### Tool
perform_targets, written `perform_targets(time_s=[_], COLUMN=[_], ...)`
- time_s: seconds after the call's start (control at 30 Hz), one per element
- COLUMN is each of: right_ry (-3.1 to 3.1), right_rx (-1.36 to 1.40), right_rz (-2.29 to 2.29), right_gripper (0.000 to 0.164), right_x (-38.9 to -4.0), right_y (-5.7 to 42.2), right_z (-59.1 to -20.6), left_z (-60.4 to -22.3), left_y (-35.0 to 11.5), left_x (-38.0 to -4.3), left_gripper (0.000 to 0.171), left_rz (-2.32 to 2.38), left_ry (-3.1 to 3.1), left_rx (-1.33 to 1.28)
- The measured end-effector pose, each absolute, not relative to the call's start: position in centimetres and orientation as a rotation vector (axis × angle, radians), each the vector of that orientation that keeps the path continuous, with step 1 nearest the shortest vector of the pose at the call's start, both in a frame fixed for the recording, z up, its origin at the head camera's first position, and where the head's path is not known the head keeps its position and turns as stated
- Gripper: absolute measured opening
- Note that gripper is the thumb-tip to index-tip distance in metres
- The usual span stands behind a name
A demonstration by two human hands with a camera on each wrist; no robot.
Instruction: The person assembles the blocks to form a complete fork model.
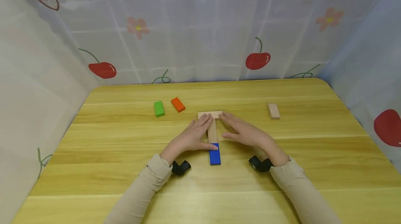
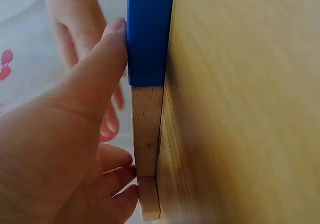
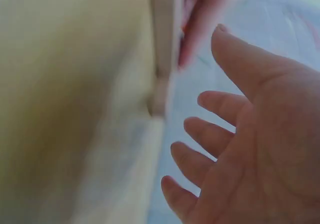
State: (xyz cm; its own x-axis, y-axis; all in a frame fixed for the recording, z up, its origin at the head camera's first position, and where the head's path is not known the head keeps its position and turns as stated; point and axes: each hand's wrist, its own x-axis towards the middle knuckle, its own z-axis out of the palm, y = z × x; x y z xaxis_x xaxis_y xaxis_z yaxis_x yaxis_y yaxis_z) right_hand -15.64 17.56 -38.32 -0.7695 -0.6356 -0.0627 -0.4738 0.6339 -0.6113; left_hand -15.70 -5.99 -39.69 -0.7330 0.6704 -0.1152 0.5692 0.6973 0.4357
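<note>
A blue block point(image 1: 215, 157) and a plain wooden block point(image 1: 212, 131) lie end to end on the table, with another plain block point(image 1: 216, 114) crosswise at their far end. Together they form a T. My left hand point(image 1: 193, 137) spans this row from the left. Its thumb touches the blue block point(image 2: 147, 38), and its extended fingers reach the far plain blocks. To the right of the row, my right hand point(image 1: 245, 131) has its fingers spread and nothing in its palm. Its fingertips come near the crosswise block's right end; the head view cannot show whether they touch.
Left of the T lie a green block point(image 1: 159, 109) and an orange block point(image 1: 178, 104). One plain wooden block point(image 1: 274, 111) rests at the right. A patterned curtain point(image 1: 200, 36) hangs behind the wooden table point(image 1: 103, 140).
</note>
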Motion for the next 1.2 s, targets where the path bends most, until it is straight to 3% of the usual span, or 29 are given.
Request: perform_targets(time_s=[0.5, 0.67, 0.87, 1.2], right_ry=[2.749, 2.667, 2.540, 2.568], right_rx=[-0.706, -0.594, -0.536, -0.482], right_rz=[-1.138, -1.098, -1.026, -1.067], right_gripper=[0.051, 0.060, 0.071, 0.061], right_x=[-19.6, -20.5, -21.3, -21.5], right_y=[29.3, 32.6, 34.5, 34.5], right_z=[-36.2, -37.2, -38.8, -39.5], left_z=[-40.0, -40.3, -40.3, -40.4], left_y=[-6.3, -6.3, -6.2, -6.2], left_x=[-15.7, -15.8, -15.8, -15.9], left_gripper=[0.104, 0.104, 0.104, 0.105], left_rz=[0.593, 0.595, 0.601, 0.599], left_ry=[2.628, 2.627, 2.614, 2.624], left_rx=[1.005, 1.017, 1.019, 1.013])
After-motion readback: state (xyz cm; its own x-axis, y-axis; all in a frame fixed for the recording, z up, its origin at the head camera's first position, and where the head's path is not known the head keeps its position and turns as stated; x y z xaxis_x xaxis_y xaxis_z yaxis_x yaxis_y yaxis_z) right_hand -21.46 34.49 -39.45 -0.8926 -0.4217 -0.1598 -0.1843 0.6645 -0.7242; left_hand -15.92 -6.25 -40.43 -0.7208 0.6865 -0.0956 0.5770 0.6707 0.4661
